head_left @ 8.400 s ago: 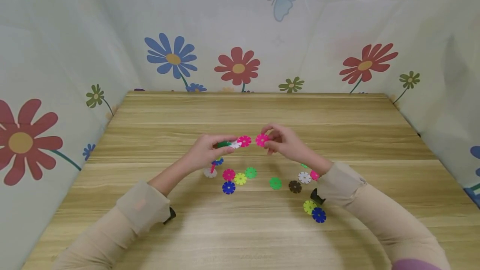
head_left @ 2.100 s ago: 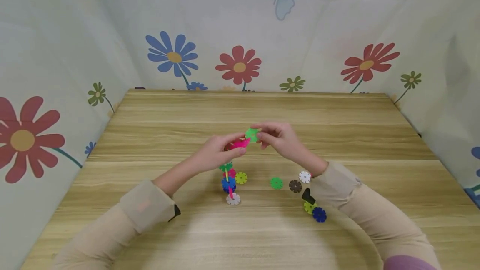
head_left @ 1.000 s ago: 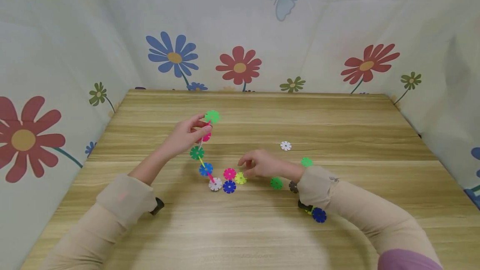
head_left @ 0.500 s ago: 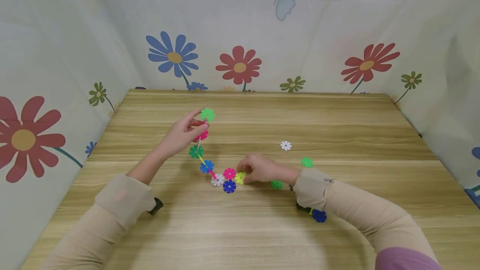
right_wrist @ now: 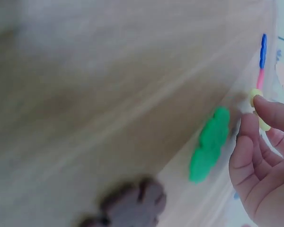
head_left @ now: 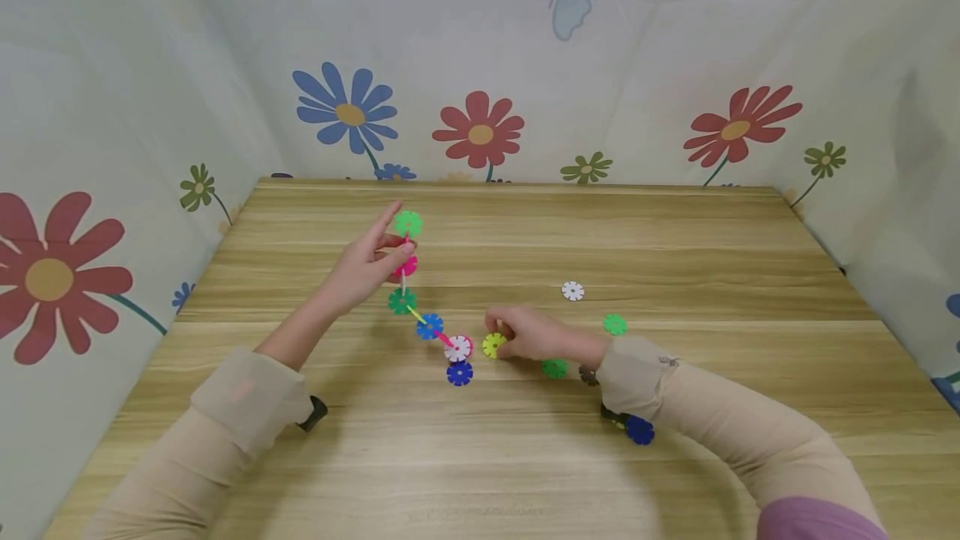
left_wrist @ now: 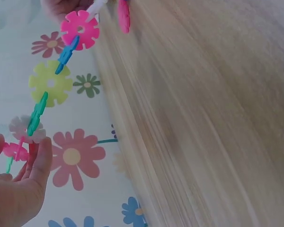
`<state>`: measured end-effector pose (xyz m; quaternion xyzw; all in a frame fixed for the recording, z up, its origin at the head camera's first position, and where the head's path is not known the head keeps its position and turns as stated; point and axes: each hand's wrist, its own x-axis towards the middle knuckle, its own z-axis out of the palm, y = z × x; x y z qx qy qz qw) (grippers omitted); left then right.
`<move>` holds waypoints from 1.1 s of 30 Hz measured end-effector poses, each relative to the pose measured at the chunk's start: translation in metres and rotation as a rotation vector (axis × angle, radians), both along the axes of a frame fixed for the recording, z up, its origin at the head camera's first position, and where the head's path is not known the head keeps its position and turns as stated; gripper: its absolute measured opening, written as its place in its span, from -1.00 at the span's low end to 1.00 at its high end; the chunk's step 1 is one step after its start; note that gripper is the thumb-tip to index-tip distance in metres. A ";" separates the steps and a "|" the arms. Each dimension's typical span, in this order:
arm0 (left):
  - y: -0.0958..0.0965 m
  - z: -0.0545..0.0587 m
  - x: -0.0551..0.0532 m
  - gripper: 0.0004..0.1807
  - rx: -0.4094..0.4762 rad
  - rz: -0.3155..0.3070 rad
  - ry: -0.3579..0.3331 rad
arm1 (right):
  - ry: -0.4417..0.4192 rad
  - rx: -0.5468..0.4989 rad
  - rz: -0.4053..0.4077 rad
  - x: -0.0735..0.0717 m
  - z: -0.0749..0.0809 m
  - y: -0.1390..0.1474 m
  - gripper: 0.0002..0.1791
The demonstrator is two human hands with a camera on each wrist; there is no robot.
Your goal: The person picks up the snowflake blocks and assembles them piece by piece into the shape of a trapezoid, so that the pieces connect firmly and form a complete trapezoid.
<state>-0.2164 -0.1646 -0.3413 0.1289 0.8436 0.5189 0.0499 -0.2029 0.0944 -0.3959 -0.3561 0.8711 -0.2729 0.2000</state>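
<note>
My left hand [head_left: 363,265] grips a linked chain of notched plastic discs near its upper end, forefinger stretched out beside the light green end disc [head_left: 408,224]. Below the hand the chain runs down through a dark green disc [head_left: 402,301] and a blue disc [head_left: 430,327]. Its lowest link, a white disc [head_left: 457,349], overlaps a loose pink disc in the head view. In the left wrist view the chain's yellow disc [left_wrist: 50,83] hangs between thinner edge-on links. Between thumb and fingertips my right hand [head_left: 528,333] pinches a yellow disc [head_left: 492,346], close over the wooden table.
A dark blue disc [head_left: 460,373] lies just below the chain's end. Right of it lie a green disc [head_left: 555,368], a brown disc [right_wrist: 137,205] partly behind the right sleeve, and another blue disc [head_left: 641,430]. Farther back are a white disc [head_left: 572,291] and a green disc [head_left: 615,324].
A light green disc was joined to the chain's end. The right hand moved left, took hold of the yellow disc and drew it slightly right. The chain's lower end swung right over the pink disc.
</note>
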 end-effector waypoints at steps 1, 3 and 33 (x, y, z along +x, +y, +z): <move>0.001 -0.001 0.000 -0.26 0.011 -0.001 0.002 | -0.004 -0.018 0.004 -0.001 0.000 0.002 -0.78; 0.004 -0.002 0.000 -0.26 0.027 -0.009 0.004 | -0.024 -0.055 -0.008 -0.004 0.002 0.008 -0.80; 0.063 -0.016 0.018 -0.34 0.213 -0.043 -0.115 | 0.092 -0.622 -0.352 -0.015 0.041 0.001 -0.86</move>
